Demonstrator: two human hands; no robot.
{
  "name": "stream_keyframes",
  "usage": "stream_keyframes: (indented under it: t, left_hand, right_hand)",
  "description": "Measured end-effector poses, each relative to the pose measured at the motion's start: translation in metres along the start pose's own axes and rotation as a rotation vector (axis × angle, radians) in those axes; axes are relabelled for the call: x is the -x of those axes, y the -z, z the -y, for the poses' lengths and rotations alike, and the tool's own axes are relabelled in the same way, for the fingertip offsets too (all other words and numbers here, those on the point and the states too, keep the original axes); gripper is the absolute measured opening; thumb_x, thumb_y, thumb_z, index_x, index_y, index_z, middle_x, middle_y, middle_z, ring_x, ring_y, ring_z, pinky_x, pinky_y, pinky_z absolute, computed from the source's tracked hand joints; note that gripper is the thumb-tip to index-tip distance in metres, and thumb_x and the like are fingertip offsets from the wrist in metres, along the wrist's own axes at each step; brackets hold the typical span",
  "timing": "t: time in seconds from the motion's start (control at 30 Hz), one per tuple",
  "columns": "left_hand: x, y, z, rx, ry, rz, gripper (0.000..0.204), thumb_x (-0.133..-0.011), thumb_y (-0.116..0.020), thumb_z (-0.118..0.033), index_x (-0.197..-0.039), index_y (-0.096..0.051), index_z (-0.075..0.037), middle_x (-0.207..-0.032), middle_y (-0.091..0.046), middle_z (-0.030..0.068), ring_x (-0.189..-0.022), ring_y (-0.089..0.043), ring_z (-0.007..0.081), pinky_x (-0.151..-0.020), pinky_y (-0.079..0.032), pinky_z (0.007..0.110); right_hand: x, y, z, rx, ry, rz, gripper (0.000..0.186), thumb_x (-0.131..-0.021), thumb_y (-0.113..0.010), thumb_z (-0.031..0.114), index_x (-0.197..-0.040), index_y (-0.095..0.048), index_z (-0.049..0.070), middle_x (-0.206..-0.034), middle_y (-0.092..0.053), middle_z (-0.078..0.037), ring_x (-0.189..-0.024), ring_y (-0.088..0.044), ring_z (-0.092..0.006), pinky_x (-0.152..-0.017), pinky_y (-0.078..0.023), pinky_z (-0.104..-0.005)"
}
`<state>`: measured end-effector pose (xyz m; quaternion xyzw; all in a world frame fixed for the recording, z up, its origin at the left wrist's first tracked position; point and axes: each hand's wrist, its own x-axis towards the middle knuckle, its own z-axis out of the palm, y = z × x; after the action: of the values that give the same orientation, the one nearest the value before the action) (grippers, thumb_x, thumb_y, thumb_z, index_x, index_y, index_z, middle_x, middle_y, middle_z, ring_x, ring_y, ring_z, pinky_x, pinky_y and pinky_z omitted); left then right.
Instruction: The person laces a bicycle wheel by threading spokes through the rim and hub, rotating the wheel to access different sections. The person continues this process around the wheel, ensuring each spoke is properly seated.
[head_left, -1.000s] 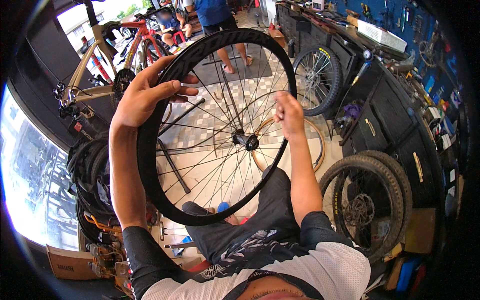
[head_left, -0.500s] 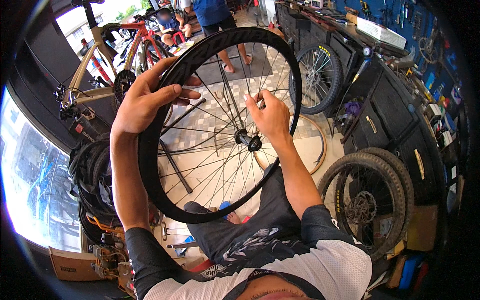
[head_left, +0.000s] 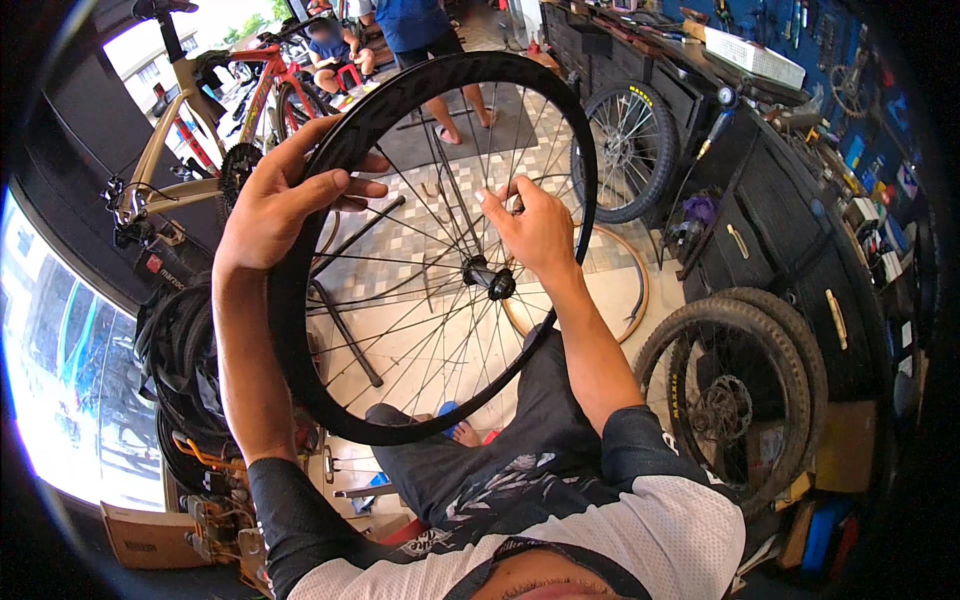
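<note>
Head view: bike workshop, pale tiled floor, dark cabinets at right. Two bikes parked upper left, two knobby tyred wheels right. One black deep-rim wheel with thin metal spokes held upright over lap. Left hand grips rim top-left; right hand pinches spokes just above hub.

Brown cardboard box on floor, lower left, dark print on side. Second cardboard box lower right by knobby tyre. Small coloured labels on blue wall, right.
</note>
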<state>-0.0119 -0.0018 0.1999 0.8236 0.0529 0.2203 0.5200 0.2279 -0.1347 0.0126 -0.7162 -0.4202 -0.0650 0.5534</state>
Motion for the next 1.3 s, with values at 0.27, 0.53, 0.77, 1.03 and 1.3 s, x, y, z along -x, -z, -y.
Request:
stream_keyframes:
  t: [0.27,0.53,0.77,1.03,1.3]
  left_hand:
    - [0.0,0.033,0.026,-0.071,0.056,-0.099,0.068,-0.099,-0.068,-0.012,-0.159,-0.04,0.003,-0.126,-0.073,0.0229,-0.11,-0.076,0.0297,-0.092,-0.06,0.039]
    - [0.003,0.086,0.073,-0.097,0.094,-0.139,0.073,-0.098,-0.073,-0.025,-0.158,-0.043,0.002,-0.129,-0.072,0.022,-0.116,-0.074,0.0318,-0.097,-0.056,0.042]
    - [0.005,0.101,0.087,-0.09,0.135,-0.183,0.071,-0.1,-0.067,-0.021,-0.16,-0.039,0.003,-0.134,-0.069,0.0238,-0.118,-0.072,0.0316,-0.105,-0.055,0.045]
    - [0.003,0.097,0.086,-0.095,0.138,-0.218,0.069,-0.1,-0.068,-0.024,-0.157,-0.043,0.005,-0.131,-0.072,0.0208,-0.118,-0.073,0.031,-0.101,-0.053,0.042]
    - [0.002,0.089,0.082,-0.057,0.106,-0.204,0.059,-0.105,-0.062,-0.033,-0.154,-0.051,-0.001,-0.125,-0.074,0.0179,-0.114,-0.074,0.0275,-0.097,-0.054,0.037]
  right_hand:
    - [0.005,0.039,-0.111,-0.323,-0.153,-0.163,0.035,-0.099,-0.075,0.038,-0.107,-0.076,0.003,-0.082,-0.073,-0.005,-0.074,-0.063,-0.0121,-0.068,-0.05,-0.0302]
    - [0.044,0.079,-0.168,-0.172,-0.264,-0.102,0.024,-0.108,-0.061,0.02,-0.113,-0.075,0.002,-0.08,-0.064,0.001,-0.074,-0.056,-0.0084,-0.069,-0.046,-0.0275]
    - [0.077,0.066,-0.177,-0.083,-0.324,0.064,0.023,-0.108,-0.06,0.02,-0.113,-0.074,0.004,-0.074,-0.062,-0.002,-0.068,-0.057,-0.0114,-0.066,-0.047,-0.0305]
    - [0.119,0.037,-0.2,-0.093,-0.381,0.256,0.026,-0.104,-0.068,0.025,-0.112,-0.075,0.001,-0.073,-0.065,-0.006,-0.067,-0.059,-0.0135,-0.066,-0.048,-0.0315]
    - [0.142,0.019,-0.2,-0.034,-0.408,0.34,0.033,-0.101,-0.07,0.033,-0.108,-0.076,0.002,-0.076,-0.068,-0.01,-0.073,-0.063,-0.0199,-0.069,-0.049,-0.0363]
